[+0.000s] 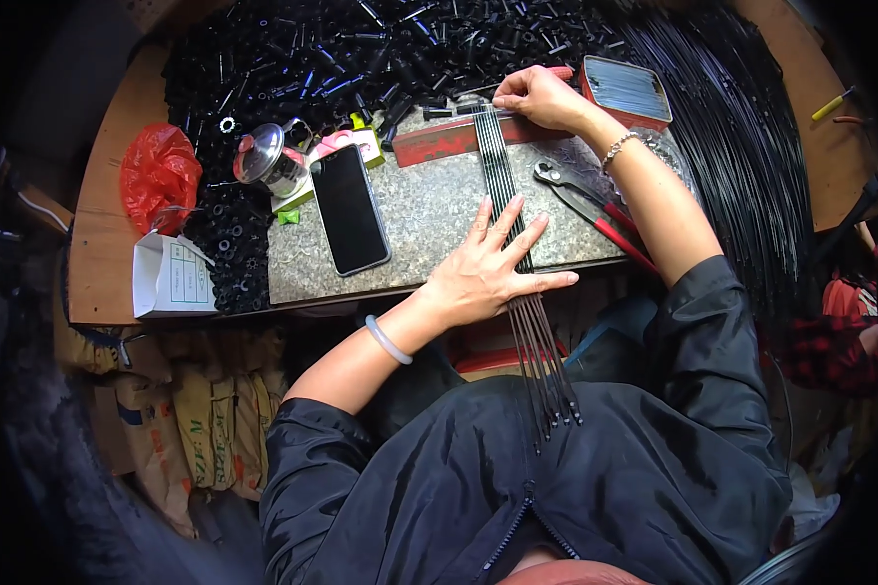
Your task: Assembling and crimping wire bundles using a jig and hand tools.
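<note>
Head view: at frame centre our left hand [480, 277] lay spread over thin dark rods [496, 161]; upper centre, we couldn't tell whether our right hand [548, 98] gripped anything.

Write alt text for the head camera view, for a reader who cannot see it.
A person's left hand spreads across a row of thin dark rods over a speckled slab, while the right hand is near their far ends and a red bar. A phone is to the left, red-handled pliers to the right, small black parts heaped behind.
</note>
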